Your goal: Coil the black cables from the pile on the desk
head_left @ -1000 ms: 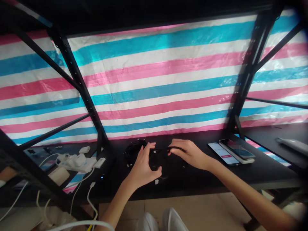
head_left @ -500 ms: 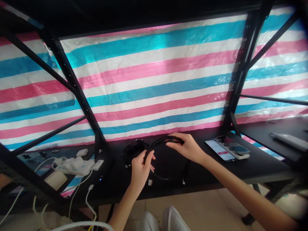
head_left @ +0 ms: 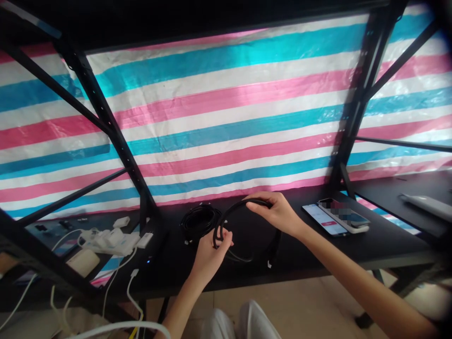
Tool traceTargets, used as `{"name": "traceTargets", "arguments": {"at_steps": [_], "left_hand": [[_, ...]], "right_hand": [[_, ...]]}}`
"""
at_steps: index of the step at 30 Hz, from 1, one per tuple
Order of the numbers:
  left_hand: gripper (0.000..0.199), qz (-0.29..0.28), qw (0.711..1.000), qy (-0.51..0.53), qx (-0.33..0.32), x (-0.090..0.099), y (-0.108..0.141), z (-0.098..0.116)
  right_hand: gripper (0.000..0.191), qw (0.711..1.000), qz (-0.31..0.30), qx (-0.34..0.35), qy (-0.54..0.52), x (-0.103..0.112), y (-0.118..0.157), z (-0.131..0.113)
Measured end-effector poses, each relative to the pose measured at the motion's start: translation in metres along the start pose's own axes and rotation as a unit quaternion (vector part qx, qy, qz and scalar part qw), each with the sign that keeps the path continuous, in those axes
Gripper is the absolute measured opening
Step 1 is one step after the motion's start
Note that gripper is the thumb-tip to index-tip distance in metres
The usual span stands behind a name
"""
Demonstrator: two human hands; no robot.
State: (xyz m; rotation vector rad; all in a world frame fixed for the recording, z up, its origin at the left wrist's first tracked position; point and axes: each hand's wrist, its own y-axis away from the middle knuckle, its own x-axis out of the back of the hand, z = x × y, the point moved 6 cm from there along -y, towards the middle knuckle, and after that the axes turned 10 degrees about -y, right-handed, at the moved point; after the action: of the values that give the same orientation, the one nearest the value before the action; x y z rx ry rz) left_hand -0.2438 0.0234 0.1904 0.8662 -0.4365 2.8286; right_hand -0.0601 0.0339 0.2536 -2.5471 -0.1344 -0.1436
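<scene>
The left hand (head_left: 212,254) and the right hand (head_left: 277,212) are both holding a looped black cable (head_left: 231,207), the left with thumb and fingers curled around the loop's left side, the right with thumb and fingers clasping its upper right. The black cable is arching between them over the worktop (head_left: 300,259), with a dark stretch showing below the right hand near a small white tag (head_left: 269,264). Just beyond the left hand, a dark coil (head_left: 192,228) is lying on the worktop. On the right, a lit phone (head_left: 325,220) is lying beside a second phone (head_left: 346,216), which is resting on something white. Farther left, white chargers (head_left: 112,238) are sitting clustered together, and a striped sheet (head_left: 229,155) is hanging behind the worktop.
</scene>
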Motion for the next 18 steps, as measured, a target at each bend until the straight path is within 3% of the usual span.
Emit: {"name": "traceTargets", "arguments": {"at_steps": [6, 10, 12, 14, 18], "left_hand": [[0.041, 0.018, 0.995, -0.09, 0.04, 0.017, -0.001, -0.006], [0.041, 0.011, 0.99, -0.14, -0.016, 0.021, -0.006, 0.004], [0.038, 0.007, 0.996, -0.084, -0.038, 0.018, -0.008, 0.008], [0.035, 0.013, 1.0, 0.012, -0.014, 0.014, -0.009, 0.005], [0.036, 0.054, 0.974, 0.203, 0.08, 0.004, -0.012, -0.01]], "right_hand": [[0.025, 0.999, -0.019, -0.038, 0.018, 0.003, 0.001, 0.008], [0.023, 0.998, 0.001, -0.016, 0.054, 0.008, 0.002, 0.009], [0.024, 0.999, 0.009, -0.02, 0.047, 0.009, 0.001, 0.011], [0.024, 0.999, 0.016, -0.034, 0.021, 0.01, 0.0, 0.015], [0.031, 0.982, -0.002, -0.169, -0.087, -0.001, 0.009, 0.04]]}}
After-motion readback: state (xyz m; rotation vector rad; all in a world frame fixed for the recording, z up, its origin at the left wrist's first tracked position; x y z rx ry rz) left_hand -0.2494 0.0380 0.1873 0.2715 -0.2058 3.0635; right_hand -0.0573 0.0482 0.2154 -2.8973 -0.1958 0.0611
